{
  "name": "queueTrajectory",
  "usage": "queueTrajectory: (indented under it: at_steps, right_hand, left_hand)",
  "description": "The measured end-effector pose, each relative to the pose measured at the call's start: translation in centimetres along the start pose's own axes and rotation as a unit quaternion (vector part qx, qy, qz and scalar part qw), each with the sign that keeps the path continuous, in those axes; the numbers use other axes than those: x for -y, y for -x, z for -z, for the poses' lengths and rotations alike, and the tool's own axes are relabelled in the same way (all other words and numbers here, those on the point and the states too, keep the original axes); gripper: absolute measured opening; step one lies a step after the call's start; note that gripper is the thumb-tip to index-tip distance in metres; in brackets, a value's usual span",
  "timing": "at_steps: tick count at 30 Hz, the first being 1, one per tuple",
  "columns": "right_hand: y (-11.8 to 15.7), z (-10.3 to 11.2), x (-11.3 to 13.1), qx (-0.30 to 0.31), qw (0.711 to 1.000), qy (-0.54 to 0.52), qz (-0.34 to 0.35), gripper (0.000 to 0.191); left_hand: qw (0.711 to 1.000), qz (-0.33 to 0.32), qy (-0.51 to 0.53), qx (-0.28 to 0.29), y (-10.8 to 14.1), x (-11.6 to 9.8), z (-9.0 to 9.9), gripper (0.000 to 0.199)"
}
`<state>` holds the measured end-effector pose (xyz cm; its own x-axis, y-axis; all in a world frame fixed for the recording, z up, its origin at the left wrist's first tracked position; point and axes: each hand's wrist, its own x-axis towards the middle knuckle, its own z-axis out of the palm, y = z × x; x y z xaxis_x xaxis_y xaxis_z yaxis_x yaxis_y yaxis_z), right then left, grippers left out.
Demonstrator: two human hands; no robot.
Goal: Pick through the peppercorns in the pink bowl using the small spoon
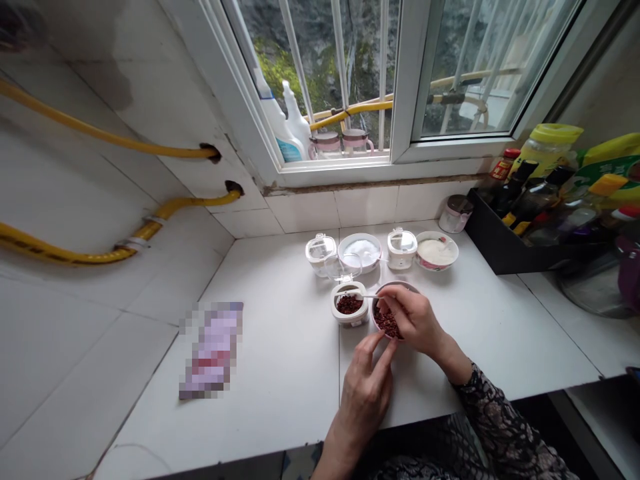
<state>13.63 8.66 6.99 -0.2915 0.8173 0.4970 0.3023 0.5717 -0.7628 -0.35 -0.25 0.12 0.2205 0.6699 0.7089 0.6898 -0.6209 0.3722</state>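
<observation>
In my right hand [410,319] is a small white spoon [356,294], pinched between the fingers, its head over the mouth of an open seasoning jar [351,319]. Dark red-brown grains, which look like Sichuan peppercorns, lie in the jar. Its clear lid [343,268] is tipped up at the back. Just right of the jar, a bowl [374,325] holds more of these grains, partly hidden under my right hand. My left hand [367,382] has its fingertips closed on the bowl's near rim.
Behind stand two lidded jars [320,251] [401,252], a bowl of white grains [361,253] and a bowl of cream-coloured powder [437,251]. A black bottle box [500,248] is at right. A blurred purple packet [215,353] lies left on the white counter [280,373].
</observation>
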Motion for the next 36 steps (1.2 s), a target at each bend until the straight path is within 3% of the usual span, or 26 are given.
queueTrajectory:
  at_steps: [2,4,11,19,25,30,36]
  right_hand:
    - [0.1,-0.2,0.1,0.035,0.996,0.056,0.064,0.020]
    - [0.2,0.0,0.0,0.035,0.994,0.065,0.081,0.021]
    - [0.7,2.2,-1.1,-0.069,0.996,0.014,-0.049,0.016]
    - [0.6,1.5,-1.8,0.016,0.990,0.107,-0.092,0.019]
    - [0.6,1.7,-1.8,-0.022,0.987,-0.006,-0.158,0.015]
    - [0.3,2.2,-1.7,-0.050,0.962,-0.142,-0.226,0.014]
    - [0.0,2.2,-1.5,-0.069,0.943,-0.190,-0.263,0.015]
  left_hand:
    - [1.000,0.002,-0.001,-0.007,0.0,0.0,-0.1,0.059]
    - [1.000,0.005,-0.003,-0.009,0.0,0.0,-0.1,0.060]
    - [1.000,0.004,-0.002,0.006,0.0,0.0,0.0,0.061]
    - [1.000,0.005,0.007,0.003,0.0,0.0,0.0,0.059]
    - [1.000,0.002,0.004,0.006,0.0,0.0,0.0,0.057]
    - [1.000,0.004,0.004,0.006,0.1,0.0,0.0,0.058]
    - [1.000,0.001,0.007,-0.001,0.0,0.0,-0.1,0.057]
